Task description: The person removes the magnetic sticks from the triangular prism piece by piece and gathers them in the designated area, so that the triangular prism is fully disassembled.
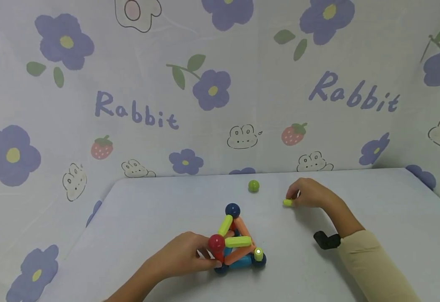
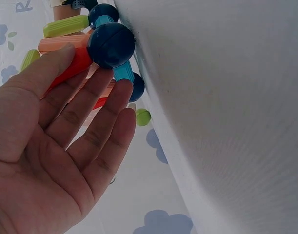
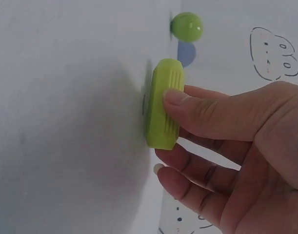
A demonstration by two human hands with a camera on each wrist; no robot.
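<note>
In the head view my left hand (image 1: 187, 255) grips the near left side of a structure of magnetic rods and balls. The thumb lies along a red magnetic rod (image 2: 73, 68) next to a dark blue ball (image 2: 111, 45). A red ball (image 1: 216, 243) and another dark blue ball (image 1: 233, 210) sit higher up on it. From the right corner a short yellow-green rod (image 1: 258, 254) stands on a blue ball. My right hand (image 1: 308, 193) pinches a loose yellow-green magnetic rod (image 3: 164, 105) between thumb and fingers, close to the tabletop, away from the structure.
A green ball (image 1: 253, 186) rests near the table's back edge, left of my right hand. Behind the white table (image 1: 159, 209) hangs a cloth (image 1: 212, 138) printed with flowers and rabbits. A black wrist mount (image 1: 327, 240) juts from my right wrist.
</note>
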